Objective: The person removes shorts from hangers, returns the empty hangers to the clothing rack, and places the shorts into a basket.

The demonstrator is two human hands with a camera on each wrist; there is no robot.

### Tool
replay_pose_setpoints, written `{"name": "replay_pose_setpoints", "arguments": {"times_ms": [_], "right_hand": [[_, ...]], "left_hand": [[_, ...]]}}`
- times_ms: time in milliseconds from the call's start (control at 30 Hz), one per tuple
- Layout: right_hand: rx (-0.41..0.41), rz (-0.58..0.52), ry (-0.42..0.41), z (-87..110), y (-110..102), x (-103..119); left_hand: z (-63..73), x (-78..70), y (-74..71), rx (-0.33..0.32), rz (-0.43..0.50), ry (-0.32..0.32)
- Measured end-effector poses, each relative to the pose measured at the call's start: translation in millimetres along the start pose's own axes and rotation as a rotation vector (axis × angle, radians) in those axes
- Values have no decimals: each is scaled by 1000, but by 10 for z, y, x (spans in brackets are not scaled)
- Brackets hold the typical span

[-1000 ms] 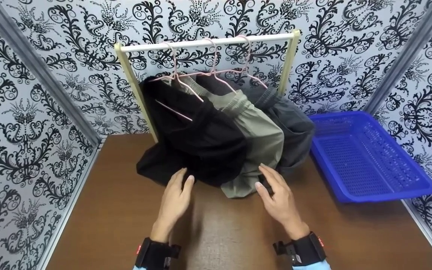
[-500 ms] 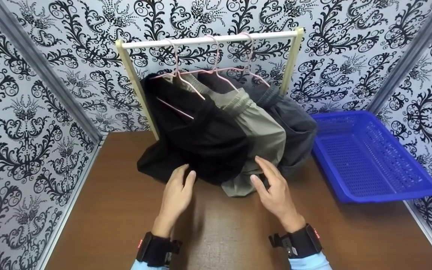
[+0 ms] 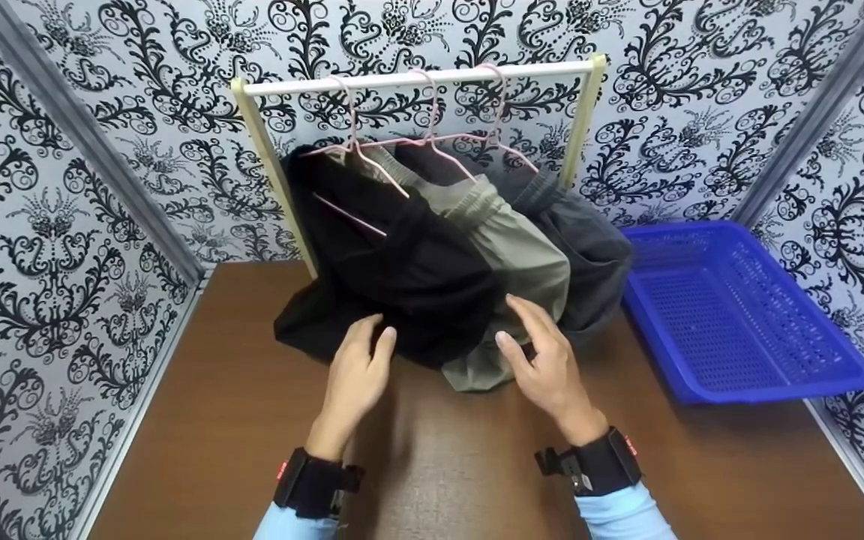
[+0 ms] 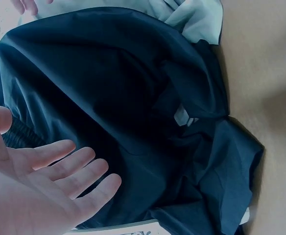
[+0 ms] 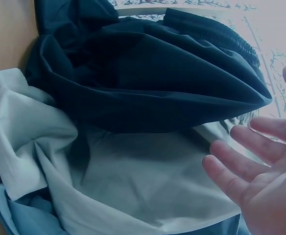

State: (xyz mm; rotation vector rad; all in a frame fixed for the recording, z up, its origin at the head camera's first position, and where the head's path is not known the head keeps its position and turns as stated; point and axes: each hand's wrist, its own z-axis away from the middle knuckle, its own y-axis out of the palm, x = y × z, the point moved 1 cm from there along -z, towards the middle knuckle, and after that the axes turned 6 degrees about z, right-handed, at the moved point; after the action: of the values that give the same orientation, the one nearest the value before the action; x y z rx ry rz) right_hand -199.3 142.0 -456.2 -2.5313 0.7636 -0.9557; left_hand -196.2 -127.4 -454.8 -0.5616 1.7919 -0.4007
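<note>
Black shorts with an elastic waistband hang nearest on a small rack, their lower folds resting on the table. Behind them hang olive-green shorts and dark grey shorts. Each garment is on a pink wire hanger. My left hand is in front of the black shorts, fingers extended and holding nothing. In front of the green shorts is my right hand, thumb apart from the fingers, also holding nothing. In the left wrist view the fingers overlap the black cloth; I cannot tell whether they touch it.
The rack has a white top bar and pale yellow posts. To its right lies a blue plastic basket with perforated sides. Patterned panels enclose the brown table at the back and both sides.
Both hands have moved forward, nearer to the hanging shorts, and the right hand has also shifted slightly left. The garments, rack and basket stay where they were.
</note>
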Motion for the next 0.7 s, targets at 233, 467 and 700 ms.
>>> {"name": "replay_pose_setpoints", "arguments": {"times_ms": [233, 467, 700], "right_hand": [[19, 18, 13, -88, -30, 31], [-4, 19, -7, -149, -43, 39], [-14, 12, -20, -239, -63, 69]], "left_hand": [[-73, -109, -41, -13, 7, 6], [-172, -192, -85, -44, -8, 63], [-234, -278, -122, -61, -14, 108]]}}
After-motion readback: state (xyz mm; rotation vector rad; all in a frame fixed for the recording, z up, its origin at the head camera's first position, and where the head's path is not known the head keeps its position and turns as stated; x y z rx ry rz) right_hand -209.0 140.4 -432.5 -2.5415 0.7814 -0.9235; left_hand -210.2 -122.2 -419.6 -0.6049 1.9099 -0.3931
